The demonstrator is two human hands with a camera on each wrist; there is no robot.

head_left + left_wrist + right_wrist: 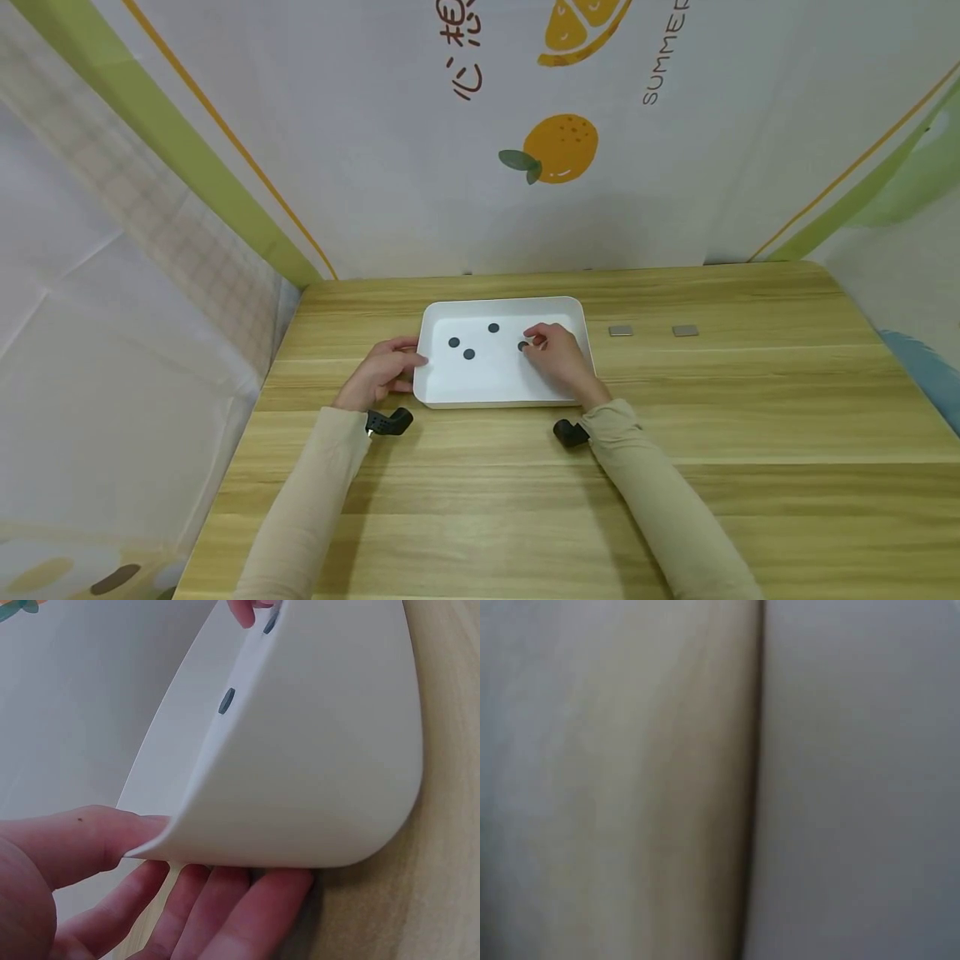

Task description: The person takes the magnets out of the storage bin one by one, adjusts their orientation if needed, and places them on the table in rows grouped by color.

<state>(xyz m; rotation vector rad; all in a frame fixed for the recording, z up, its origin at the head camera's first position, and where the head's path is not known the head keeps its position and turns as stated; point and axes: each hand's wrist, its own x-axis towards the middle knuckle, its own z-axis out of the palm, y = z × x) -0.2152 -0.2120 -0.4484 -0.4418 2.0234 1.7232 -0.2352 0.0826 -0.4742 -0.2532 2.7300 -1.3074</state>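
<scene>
A shallow white tray [487, 379] stands on the wooden table. My left hand [386, 369] pinches its left rim, the thumb [90, 836] over the edge and the other fingers beneath, against the outer wall. Several small dark round discs lie in the tray, one [493, 327] towards the back and two [453, 342] on the left. Over the tray's right half, my right hand [558, 357] has its thumb and index finger at another disc [522, 346], partly covered by the thumb; whether it pinches this disc I cannot tell. The right wrist view shows no fingers, only blurred surfaces.
Two flat grey rectangular pieces, a nearer one [620, 331] and a farther one [686, 331], lie on the table [750, 400] to the right of the tray. Behind the table hangs a white cloth [420, 192] printed with fruit.
</scene>
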